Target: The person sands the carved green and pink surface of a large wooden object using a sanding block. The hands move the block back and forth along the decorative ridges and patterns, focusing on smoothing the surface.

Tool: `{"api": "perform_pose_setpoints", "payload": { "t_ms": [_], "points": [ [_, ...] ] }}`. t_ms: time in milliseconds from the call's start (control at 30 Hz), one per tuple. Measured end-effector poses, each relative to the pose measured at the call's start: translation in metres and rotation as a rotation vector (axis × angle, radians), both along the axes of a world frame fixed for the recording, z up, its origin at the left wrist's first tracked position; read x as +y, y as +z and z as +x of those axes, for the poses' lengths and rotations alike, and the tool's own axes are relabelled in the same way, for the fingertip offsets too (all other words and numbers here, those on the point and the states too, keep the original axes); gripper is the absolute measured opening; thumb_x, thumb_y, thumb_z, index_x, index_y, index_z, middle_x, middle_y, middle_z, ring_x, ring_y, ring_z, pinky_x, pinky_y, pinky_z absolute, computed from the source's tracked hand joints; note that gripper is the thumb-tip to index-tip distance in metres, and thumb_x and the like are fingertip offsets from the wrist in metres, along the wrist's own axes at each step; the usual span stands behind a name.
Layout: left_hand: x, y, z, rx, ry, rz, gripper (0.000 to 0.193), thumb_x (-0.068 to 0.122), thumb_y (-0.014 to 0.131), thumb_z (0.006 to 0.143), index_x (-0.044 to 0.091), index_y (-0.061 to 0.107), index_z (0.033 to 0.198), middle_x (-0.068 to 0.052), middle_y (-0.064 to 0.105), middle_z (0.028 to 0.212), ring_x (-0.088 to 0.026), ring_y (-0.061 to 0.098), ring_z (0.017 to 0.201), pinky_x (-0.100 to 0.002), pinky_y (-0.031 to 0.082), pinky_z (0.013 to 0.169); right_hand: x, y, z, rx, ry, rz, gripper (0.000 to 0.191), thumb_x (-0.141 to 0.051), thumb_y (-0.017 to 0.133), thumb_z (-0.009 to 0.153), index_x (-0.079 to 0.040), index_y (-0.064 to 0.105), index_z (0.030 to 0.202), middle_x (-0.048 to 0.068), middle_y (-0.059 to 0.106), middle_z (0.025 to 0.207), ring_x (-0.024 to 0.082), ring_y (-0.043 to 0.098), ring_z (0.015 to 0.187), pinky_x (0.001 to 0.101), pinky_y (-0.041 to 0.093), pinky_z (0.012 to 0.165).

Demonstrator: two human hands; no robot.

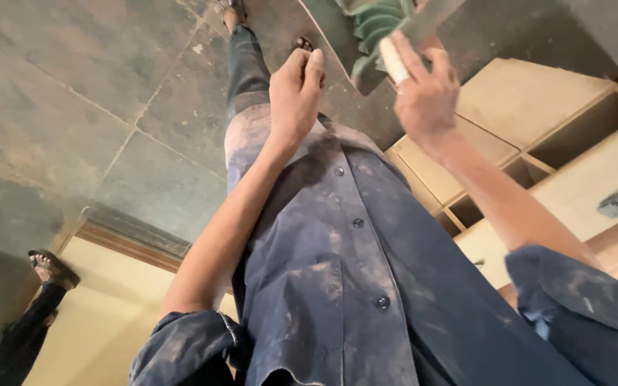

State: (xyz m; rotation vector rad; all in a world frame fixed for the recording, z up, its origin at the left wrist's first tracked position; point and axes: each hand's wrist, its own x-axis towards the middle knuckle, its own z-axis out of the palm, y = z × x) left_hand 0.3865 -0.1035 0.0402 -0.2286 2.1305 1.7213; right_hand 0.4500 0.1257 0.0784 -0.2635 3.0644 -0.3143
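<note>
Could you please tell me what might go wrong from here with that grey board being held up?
1. The right hand grips the grey board by its edge, with a white-wrapped finger against it. The hold looks weak, so the board could slip.
2. If it drops, the person's sandalled feet lie below it.
3. Another person's sandalled foot is close by on the floor.

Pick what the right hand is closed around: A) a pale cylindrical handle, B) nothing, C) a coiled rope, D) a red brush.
A: the right hand wraps a pale cylindrical handle joined to a flat grey metal blade.
</note>
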Motion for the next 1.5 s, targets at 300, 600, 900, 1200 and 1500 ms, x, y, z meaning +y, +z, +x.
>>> {"api": "perform_pose_setpoints", "payload": {
  "t_ms": [300,600,900,1200,1500],
  "points": [
    [0.005,0.003,0.0,0.032,-0.059,-0.004,0.036,0.028,0.057,0.106,0.001,0.058,0.083,-0.005,0.06,0.063,-0.012,0.055,0.057,-0.032,0.046,0.057,-0.013,-0.022,0.01,0.048,-0.029,0.098,0.052,-0.013,0.073,0.09,-0.005,0.07,0.141,0.0,0.06,0.149,0.032,0.054,0.127,0.0468,0.047,0.099],
    [0.005,0.004,-0.001,0.066,-0.047,-0.026,0.035,0.028,0.058,0.105,0.0,0.06,0.084,-0.006,0.058,0.062,-0.013,0.052,0.056,-0.033,0.046,0.056,0.002,-0.05,0.021,0.004,-0.002,0.017,0.05,-0.016,0.072,0.097,-0.011,0.069,0.147,0.005,0.06,0.145,0.034,0.056,0.118,0.0478,0.052,0.093],
    [0.011,0.004,0.002,0.059,-0.057,-0.002,0.035,0.028,0.058,0.106,0.001,0.059,0.083,-0.007,0.057,0.063,-0.014,0.051,0.056,-0.033,0.045,0.057,-0.003,-0.044,0.019,0.157,0.084,0.081,0.042,-0.018,0.072,0.094,-0.012,0.072,0.136,0.011,0.067,0.133,0.036,0.061,0.111,0.0446,0.053,0.089],
    [0.013,0.003,-0.001,0.055,-0.071,-0.029,0.036,0.029,0.059,0.106,0.0,0.06,0.084,-0.006,0.057,0.062,-0.013,0.05,0.056,-0.033,0.044,0.057,-0.004,-0.05,0.025,0.158,0.082,0.118,0.043,-0.02,0.073,0.096,-0.015,0.071,0.139,0.007,0.056,0.147,0.037,0.059,0.131,0.0451,0.055,0.099],
    [0.008,0.001,-0.002,0.066,-0.065,-0.019,0.037,0.031,0.057,0.106,0.001,0.061,0.085,-0.005,0.061,0.064,-0.012,0.054,0.058,-0.032,0.047,0.057,-0.012,-0.052,0.009,0.057,-0.029,0.065,0.052,-0.024,0.076,0.098,-0.01,0.067,0.147,0.01,0.059,0.151,0.039,0.057,0.136,0.0536,0.052,0.099]
  ]
}}
